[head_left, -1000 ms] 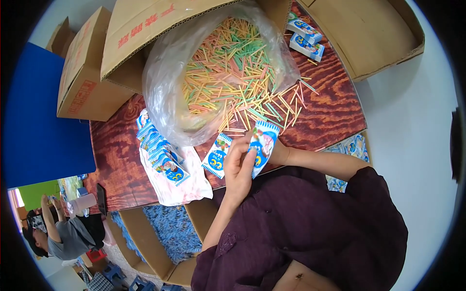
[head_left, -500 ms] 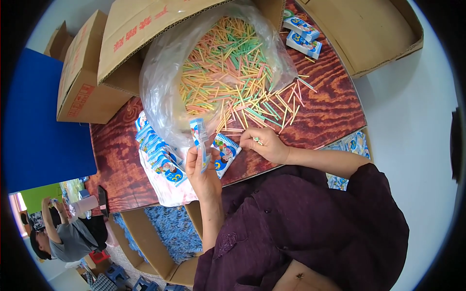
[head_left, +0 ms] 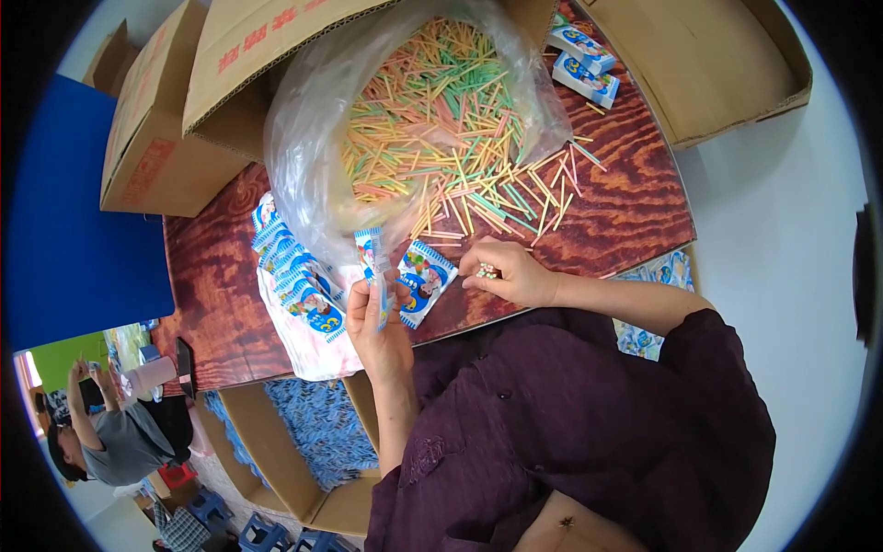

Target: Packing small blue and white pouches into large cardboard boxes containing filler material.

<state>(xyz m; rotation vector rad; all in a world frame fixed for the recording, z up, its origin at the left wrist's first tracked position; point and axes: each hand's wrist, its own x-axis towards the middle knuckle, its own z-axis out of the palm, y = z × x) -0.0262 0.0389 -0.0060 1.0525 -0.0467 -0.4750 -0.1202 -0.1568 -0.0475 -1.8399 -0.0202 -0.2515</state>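
Note:
My left hand (head_left: 382, 340) is closed around a small blue-and-white packet (head_left: 369, 250), held upright over the table's near part. To its right, my right hand (head_left: 520, 279) is closed on a small bundle of thin sticks (head_left: 488, 271), with only their pale ends showing between the fingers. Between my hands another printed packet (head_left: 427, 283) lies flat on the table. Beyond them, a clear plastic bag (head_left: 299, 184) spills a heap of pink, yellow and green sticks (head_left: 441, 120). On the left, overlapping packets (head_left: 296, 281) lie in a row on a white cloth (head_left: 292, 339).
A large cardboard box (head_left: 235, 87) surrounds the bag's back. Small boxes (head_left: 586, 78) sit at the back right beside an open carton (head_left: 717, 74). Below the table edge is a carton of blue wrappers (head_left: 322, 432). Another person (head_left: 129, 442) is at the far left.
My right hand has turned a little, so more stick ends show. My left hand still grips the packet, almost unmoved. The whole view has shifted slightly.

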